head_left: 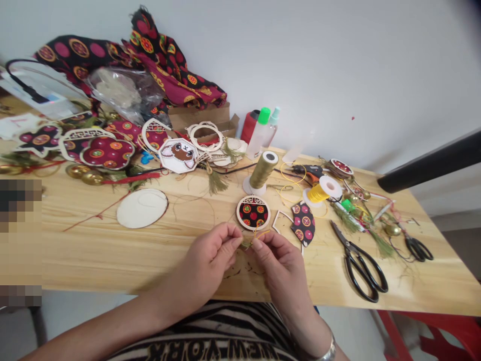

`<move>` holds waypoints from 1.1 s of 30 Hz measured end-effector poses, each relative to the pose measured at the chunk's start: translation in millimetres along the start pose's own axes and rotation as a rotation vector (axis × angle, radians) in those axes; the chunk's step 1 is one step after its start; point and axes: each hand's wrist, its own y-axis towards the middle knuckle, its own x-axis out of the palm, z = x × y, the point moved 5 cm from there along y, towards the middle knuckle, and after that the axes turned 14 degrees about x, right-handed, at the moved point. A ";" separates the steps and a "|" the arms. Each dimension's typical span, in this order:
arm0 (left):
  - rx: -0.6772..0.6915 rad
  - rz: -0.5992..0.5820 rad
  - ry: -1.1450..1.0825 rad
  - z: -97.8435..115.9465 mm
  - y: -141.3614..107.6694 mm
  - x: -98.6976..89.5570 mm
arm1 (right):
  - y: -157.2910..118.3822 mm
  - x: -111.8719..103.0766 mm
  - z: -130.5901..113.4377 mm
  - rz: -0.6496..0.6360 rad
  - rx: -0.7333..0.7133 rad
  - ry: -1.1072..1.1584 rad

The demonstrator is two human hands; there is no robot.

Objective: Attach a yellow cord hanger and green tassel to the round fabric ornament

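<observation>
Both hands meet near the table's front edge, fingertips almost touching. My left hand (212, 255) is closed in a pinch on a small olive-green bit (245, 244), perhaps thread; its exact kind is unclear. Pinched in my right hand (281, 263) is a thin yellow cord (262, 232), which loops up above the fingers. Just beyond them lies a round wooden-framed ornament (253, 213) with dark, flower-patterned fabric. A fan-shaped fabric piece (303, 224) rests to its right, beside a white fan-shaped frame (280, 220).
An olive thread spool (263, 170) and a yellow cord spool (317, 191) stand behind. Large black-handled scissors (363, 265) lie right, smaller scissors (419, 249) farther off. A white oval (143, 208) lies left. Ornaments, bottles (259, 135) and a cardboard box (203, 118) crowd the back.
</observation>
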 end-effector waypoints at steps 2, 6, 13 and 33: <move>0.007 -0.002 0.021 0.4 -0.8 -0.8 | -0.8 -0.6 -1.2 0.020 -0.002 -0.008; 0.024 0.002 0.082 3.0 -0.9 -3.0 | -1.0 -0.7 -1.1 0.030 0.013 -0.013; 0.070 -0.015 0.220 11.5 0.6 -4.3 | -0.1 -1.2 -0.7 0.030 0.011 -0.065; 0.055 0.028 0.135 5.7 1.9 -8.1 | -1.4 -0.5 -3.4 0.019 0.003 -0.115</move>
